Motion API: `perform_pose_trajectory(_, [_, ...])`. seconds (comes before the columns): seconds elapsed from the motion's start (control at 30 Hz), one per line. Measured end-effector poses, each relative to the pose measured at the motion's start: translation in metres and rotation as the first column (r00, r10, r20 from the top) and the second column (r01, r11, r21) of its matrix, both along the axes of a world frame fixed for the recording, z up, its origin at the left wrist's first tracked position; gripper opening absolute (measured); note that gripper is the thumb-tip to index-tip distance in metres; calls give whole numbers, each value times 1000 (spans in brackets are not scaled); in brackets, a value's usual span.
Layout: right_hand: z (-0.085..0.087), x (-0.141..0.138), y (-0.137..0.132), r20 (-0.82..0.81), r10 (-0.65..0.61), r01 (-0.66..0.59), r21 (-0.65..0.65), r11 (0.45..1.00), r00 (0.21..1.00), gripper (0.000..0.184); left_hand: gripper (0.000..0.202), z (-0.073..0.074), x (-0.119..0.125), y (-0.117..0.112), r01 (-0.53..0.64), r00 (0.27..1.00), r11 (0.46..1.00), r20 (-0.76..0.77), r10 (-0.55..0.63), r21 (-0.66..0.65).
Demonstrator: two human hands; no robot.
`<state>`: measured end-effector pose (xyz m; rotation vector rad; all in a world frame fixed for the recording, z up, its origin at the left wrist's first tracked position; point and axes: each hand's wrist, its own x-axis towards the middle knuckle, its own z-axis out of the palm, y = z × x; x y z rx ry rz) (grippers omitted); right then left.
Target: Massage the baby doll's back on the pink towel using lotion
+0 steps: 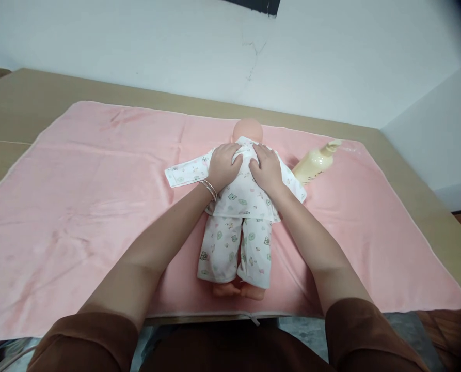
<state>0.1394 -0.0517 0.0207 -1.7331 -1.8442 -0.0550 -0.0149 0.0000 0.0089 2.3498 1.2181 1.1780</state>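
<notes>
A baby doll point(248, 128) lies face down, its bald head away from me and its bare feet towards me. It wears a white patterned shirt point(240, 199) and matching trousers point(220, 248). Flat on the left of its upper back rests my left hand point(224, 166), with bracelets at the wrist. My right hand point(267, 170) presses on the right of the upper back, fingers stretched out. Both hands are open and hold nothing. One shirt sleeve point(187, 171) reaches out to the left; the other slants down to the right.
A pink blanket point(98, 206) lies under the doll, over a wooden table point(71, 85). To the doll's right, a pale yellow pump bottle point(313, 164) lies on its side. Behind the table rises a white wall point(156, 51).
</notes>
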Motion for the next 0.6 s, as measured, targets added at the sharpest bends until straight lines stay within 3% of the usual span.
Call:
perform_pose_trajectory(0.1, [-2, 5, 5, 23, 41, -40, -17, 999, 999, 55, 38, 1, 0, 2, 46, 999, 999, -22, -46, 8])
perform_pose_trajectory(0.27, [-3, 4, 3, 29, 67, -68, 39, 997, 997, 50, 32, 1, 0, -2, 15, 1000, 996, 2, -15, 87])
perform_pose_trajectory(0.43, [-3, -6, -8, -31, -54, 58, 141, 988, 998, 37, 22, -1, 0, -6, -42, 999, 990, 8, 41, 132])
perform_pose_trajectory(0.6, [0, -8, -9, -32, -70, 73, 84, 994, 997, 40, 22, -1, 0, -5, -70, 997, 993, 20, 68, 94])
